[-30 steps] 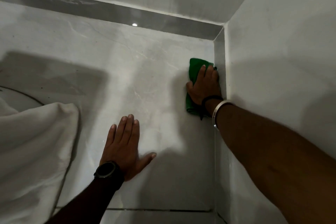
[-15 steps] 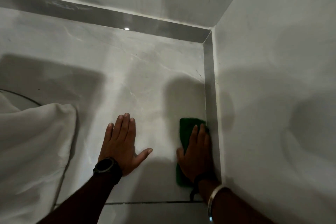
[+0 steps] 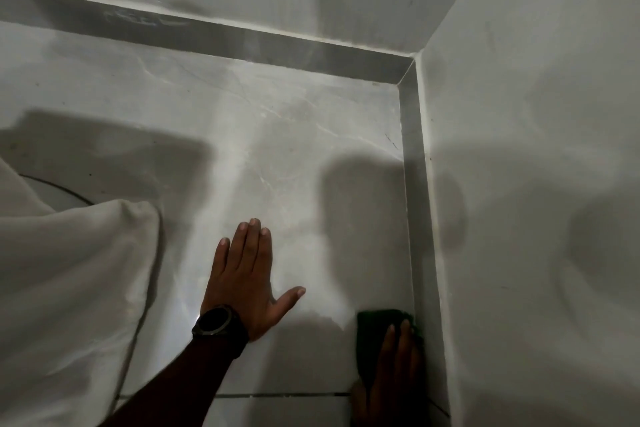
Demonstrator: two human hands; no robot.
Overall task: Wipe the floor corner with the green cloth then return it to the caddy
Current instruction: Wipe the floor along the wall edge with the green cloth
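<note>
The green cloth (image 3: 372,326) lies flat on the pale marble floor tile beside the right wall's skirting, near the bottom of the view. My right hand (image 3: 394,367) presses down on it with flat fingers, in deep shadow. My left hand (image 3: 247,282), with a black watch on the wrist, rests flat on the floor with fingers spread, to the left of the cloth. The floor corner (image 3: 403,80) is farther away, at the upper right. No caddy is in view.
White fabric (image 3: 69,288) bunches on the floor at the left. A grey skirting strip (image 3: 412,201) runs along the right wall and another along the far wall. A grout line (image 3: 277,394) crosses the floor near the bottom.
My right hand has dragged the green cloth along the right skirting, away from the corner and toward me. My left hand has stayed planted on the floor.
</note>
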